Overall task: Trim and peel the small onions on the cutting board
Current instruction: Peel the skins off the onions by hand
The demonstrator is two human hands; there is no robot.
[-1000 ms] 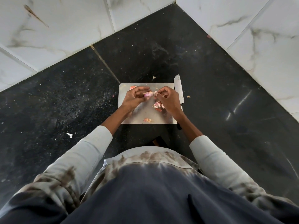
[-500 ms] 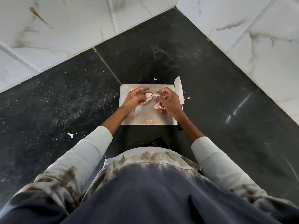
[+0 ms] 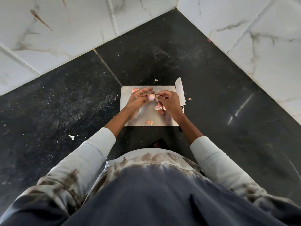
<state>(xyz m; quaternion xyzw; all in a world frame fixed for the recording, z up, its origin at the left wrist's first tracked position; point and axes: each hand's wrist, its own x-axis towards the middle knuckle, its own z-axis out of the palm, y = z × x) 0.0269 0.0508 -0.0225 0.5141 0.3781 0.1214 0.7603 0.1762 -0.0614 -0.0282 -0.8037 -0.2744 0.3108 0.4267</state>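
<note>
One small onion (image 3: 150,97) gripped by left hand (image 3: 138,100) | right hand (image 3: 168,101) pinches its loose skin alongside | judged light, slick, papery; hold body firmly, peel from trimmed end.

Stone, steel, tile and cloth

The counter (image 3: 211,82) is dark speckled stone, polished and glossy, dusted with pale crumbs. The cutting board (image 3: 146,116) looks like brushed metal, dull grey and smooth. The knife (image 3: 180,91) blade is bright bare steel. The wall tiles (image 3: 73,26) are glossy white marble-look. The sleeves (image 3: 91,157) are soft matt cloth, stained brown.
</note>
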